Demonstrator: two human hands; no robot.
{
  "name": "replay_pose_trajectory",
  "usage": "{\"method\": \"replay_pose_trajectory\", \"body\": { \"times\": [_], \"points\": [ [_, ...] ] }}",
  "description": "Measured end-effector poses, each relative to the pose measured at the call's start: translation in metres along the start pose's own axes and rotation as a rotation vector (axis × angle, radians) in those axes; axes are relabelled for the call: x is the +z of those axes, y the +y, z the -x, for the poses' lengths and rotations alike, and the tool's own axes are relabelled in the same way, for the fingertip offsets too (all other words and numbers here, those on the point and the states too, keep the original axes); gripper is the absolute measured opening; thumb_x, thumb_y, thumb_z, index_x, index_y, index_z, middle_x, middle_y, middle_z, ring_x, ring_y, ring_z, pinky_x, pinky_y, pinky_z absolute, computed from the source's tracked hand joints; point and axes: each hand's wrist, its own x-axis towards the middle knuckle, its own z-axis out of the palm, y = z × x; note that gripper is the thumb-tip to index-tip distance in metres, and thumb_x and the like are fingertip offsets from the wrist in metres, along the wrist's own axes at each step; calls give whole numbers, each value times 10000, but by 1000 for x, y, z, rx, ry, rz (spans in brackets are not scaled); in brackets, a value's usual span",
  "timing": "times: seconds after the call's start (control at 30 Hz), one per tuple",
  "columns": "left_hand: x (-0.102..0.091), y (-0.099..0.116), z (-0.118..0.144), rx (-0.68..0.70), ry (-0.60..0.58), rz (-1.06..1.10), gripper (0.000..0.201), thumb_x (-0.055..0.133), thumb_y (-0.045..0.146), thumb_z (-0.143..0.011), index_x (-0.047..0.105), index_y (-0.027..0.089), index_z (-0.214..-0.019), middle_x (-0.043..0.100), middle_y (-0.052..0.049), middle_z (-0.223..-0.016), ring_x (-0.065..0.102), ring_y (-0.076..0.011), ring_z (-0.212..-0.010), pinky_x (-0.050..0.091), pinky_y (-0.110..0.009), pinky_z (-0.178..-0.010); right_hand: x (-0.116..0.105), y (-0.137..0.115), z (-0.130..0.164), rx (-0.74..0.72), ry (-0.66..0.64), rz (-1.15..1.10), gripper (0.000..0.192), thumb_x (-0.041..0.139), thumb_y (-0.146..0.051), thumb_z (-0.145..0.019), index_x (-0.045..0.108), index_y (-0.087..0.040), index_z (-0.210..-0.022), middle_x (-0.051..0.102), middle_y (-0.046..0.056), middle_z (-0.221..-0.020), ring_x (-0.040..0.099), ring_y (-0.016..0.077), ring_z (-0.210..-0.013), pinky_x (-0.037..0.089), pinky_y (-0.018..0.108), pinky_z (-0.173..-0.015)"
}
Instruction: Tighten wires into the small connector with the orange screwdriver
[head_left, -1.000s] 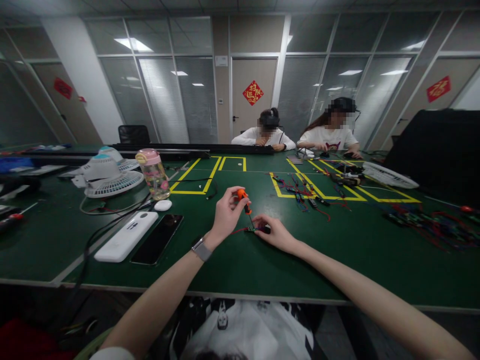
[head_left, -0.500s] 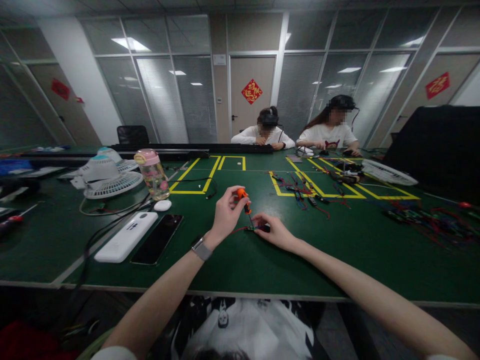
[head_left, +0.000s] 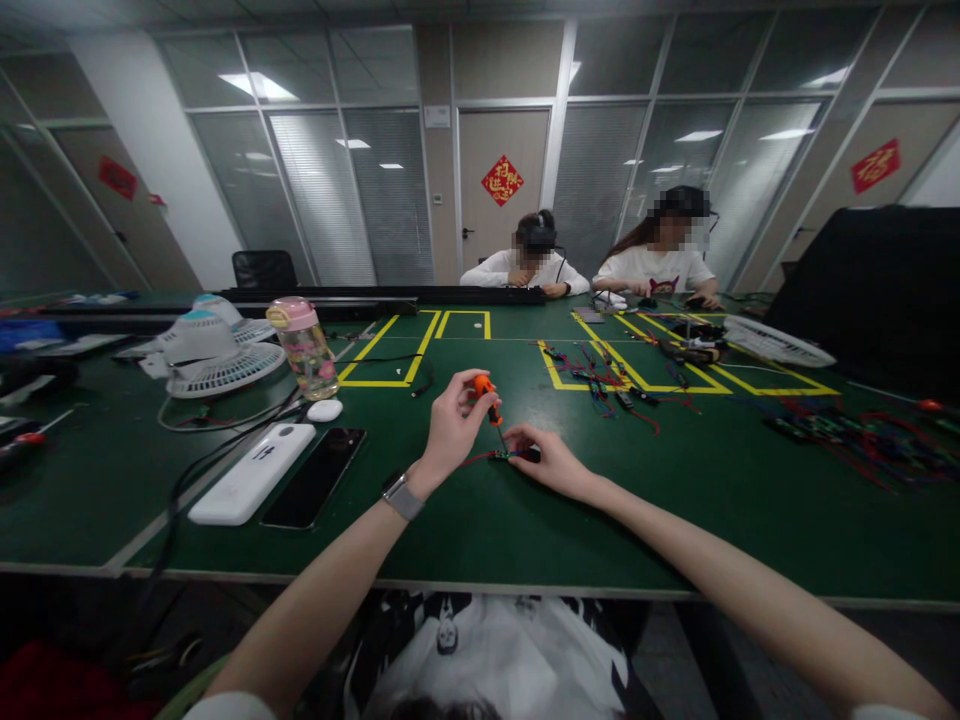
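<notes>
My left hand (head_left: 456,418) is closed around the orange and black handle of a screwdriver (head_left: 487,392). The tool stands slightly tilted, its shaft running down to a small green circuit board (head_left: 500,455) on the table. Whether the tip touches a screw is too small to see. From the board's left side a red wire (head_left: 475,460) trails out. My right hand (head_left: 551,462) rests on the table with its fingers curled at the board's right end, pinching it there. A dark part shows beneath those fingers, mostly covered.
Left of my arms lie a black phone (head_left: 315,478), a white power bank (head_left: 253,474) and a pink-lidded bottle (head_left: 304,345), with white fans (head_left: 217,350) behind. Wired boards (head_left: 600,378) lie ahead to the right, a tangled heap (head_left: 862,440) farther right. Two people sit opposite.
Almost nothing differs. Both hands, the screwdriver and the board keep their places; the view has shifted very slightly.
</notes>
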Motion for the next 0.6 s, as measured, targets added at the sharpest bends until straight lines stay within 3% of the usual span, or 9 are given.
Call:
{"method": "replay_pose_trajectory", "body": {
  "times": [0.13,0.3,0.47,0.6],
  "points": [
    [0,1,0,40,-41,-52,331,584,292,-900,548,213,-1219,641,-50,-1022,704,-157,-855,590,-265,-742,-3,0,-2,23,-14,-24,292,630,-127,-769,603,-173,-1057,669,19,-842,621,155,-766,502,296,-752],
    [3,11,-1,108,-141,-164,276,539,295,-926,587,224,-1188,633,-52,-1030,679,-157,-869,574,-269,-771,-7,2,-6,95,-62,-15,262,694,-161,-742,674,-165,-1003,694,30,-834,628,167,-760,505,303,-735],
    [5,27,-7,202,-196,-285,289,433,230,-969,594,226,-1208,627,-73,-1162,602,-187,-1092,504,-320,-939,-3,3,-7,74,-38,49,102,709,-212,-745,707,-155,-829,690,48,-832,608,165,-734,478,279,-678],
    [4,28,-21,228,-188,-313,265,462,186,-945,647,215,-1132,645,-65,-1192,593,-194,-1133,463,-356,-1009,-3,3,-13,128,-64,-2,91,720,-216,-726,684,-136,-752,700,44,-786,588,141,-657,455,251,-617]
  ]
}}
